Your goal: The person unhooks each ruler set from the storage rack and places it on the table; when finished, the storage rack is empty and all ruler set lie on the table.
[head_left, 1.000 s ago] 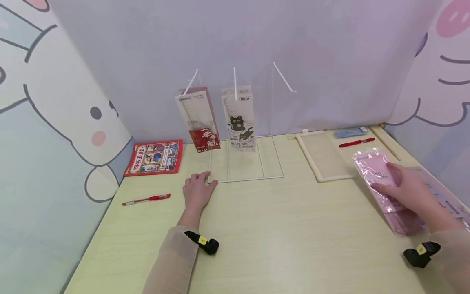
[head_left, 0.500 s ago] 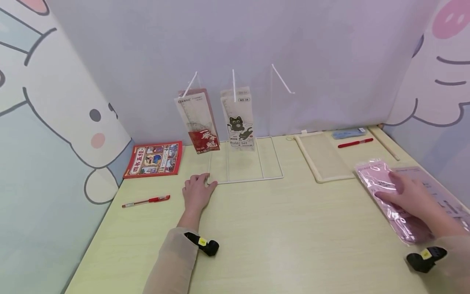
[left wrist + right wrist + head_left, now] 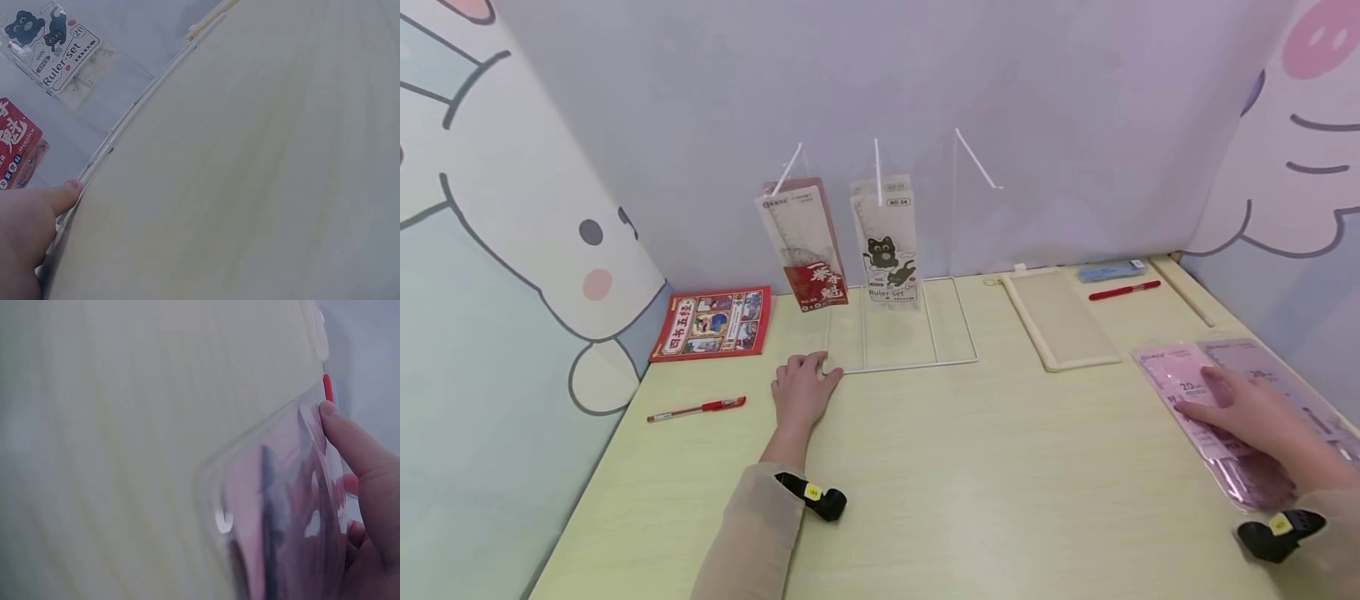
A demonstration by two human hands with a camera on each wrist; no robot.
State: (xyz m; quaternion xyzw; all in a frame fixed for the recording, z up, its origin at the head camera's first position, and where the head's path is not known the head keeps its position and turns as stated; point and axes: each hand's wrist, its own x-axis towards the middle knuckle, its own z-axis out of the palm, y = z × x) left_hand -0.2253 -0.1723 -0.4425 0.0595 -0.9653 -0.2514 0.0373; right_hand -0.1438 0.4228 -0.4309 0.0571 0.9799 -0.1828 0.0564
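Observation:
My left hand (image 3: 802, 396) grips the front left corner of a white wire display rack (image 3: 917, 365), thumb against the front wire. From the rack's left hook hangs a red and white ruler set pack (image 3: 812, 250). A cat-printed ruler set pack (image 3: 891, 250) hangs on the middle hook, and the right hook (image 3: 979, 160) is bare. On the right, my right hand (image 3: 1255, 412) holds a pink ruler set pack (image 3: 1176, 375) low at the table, thumb at its left side in the head view. A purple pack (image 3: 1247, 354) lies beside and partly under that hand.
A red book (image 3: 711, 323) and a red pen (image 3: 700, 408) lie at the left. Back right are a cream mesh pouch (image 3: 1060, 317), another red pen (image 3: 1124, 290), a blue packet (image 3: 1111, 270) and a thin wooden stick (image 3: 1183, 290). Walls border the table.
My right hand has lowered the pink pack from a tilted, raised position down to the table, slightly right and nearer me. The left hand has stayed on the rack corner.

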